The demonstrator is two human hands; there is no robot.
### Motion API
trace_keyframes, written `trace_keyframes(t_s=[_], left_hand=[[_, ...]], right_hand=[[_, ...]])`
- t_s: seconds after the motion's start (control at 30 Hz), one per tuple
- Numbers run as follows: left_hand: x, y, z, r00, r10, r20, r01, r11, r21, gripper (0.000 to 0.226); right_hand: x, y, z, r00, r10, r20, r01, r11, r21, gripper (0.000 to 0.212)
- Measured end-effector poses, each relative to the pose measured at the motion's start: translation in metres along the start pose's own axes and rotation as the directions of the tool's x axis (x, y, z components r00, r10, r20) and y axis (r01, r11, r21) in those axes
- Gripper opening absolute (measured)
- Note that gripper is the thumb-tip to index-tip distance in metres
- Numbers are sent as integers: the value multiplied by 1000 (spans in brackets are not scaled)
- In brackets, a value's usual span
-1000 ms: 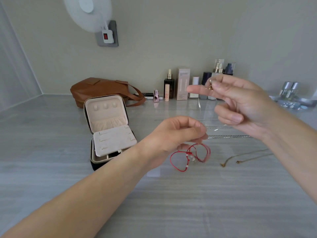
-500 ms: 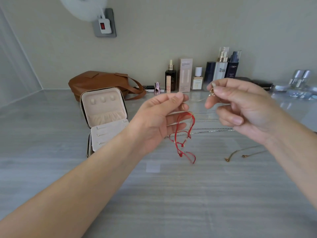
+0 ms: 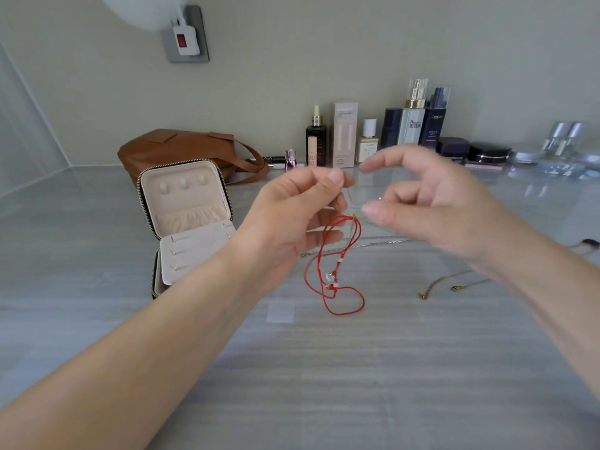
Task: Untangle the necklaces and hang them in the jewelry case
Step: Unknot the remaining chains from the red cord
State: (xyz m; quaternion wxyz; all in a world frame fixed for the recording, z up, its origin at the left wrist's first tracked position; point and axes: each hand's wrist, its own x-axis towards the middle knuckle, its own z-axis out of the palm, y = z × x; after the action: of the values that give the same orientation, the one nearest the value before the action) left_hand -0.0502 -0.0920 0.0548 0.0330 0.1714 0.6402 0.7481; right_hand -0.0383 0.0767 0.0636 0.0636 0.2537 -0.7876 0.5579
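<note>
Head view: untangling step, nothing hung yet by the look of it. Left hand pinches thin red cord necklace with tiny white beads and holds it up mid-table. Limp loops dangle, lowest one down at grey streaked tabletop. Right hand just beside, blurred, fingers loosely curled, can't tell if gripping anything. Black zip jewelry case, soft beige lining, open at left, pegs bare. Fine silver chain and gold chains lie flat on table. Next, I reckon: tease cord free with slow small pulls, floppy stuff re-knots easily.
</note>
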Motion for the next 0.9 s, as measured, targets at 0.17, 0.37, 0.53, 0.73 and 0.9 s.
trace_keyframes(t_s=[0.17, 0.37, 0.53, 0.73, 0.9], left_hand=[[-2, 1, 1, 999, -35, 1, 35, 999, -3, 19], [-1, 0, 1, 995, -103, -17, 103, 995, 15, 19], [-1, 0, 1, 953, -296, -56, 300, 949, 97, 24], [-2, 1, 1, 963, -265, -50, 257, 846, 467, 30], [-3, -3, 1, 995, -92, -42, 99, 793, 601, 22]], right_hand=[[-1, 6, 6, 999, -29, 32, 37, 965, -261, 9], [0, 9, 12, 996, -58, -70, 20, 894, -447, 8], [-1, 9, 12, 991, -56, -119, 5, 921, -390, 11], [0, 14, 10, 995, -10, -101, -30, 920, -390, 10], [-1, 17, 17, 995, 4, -97, -44, 911, -409, 9]])
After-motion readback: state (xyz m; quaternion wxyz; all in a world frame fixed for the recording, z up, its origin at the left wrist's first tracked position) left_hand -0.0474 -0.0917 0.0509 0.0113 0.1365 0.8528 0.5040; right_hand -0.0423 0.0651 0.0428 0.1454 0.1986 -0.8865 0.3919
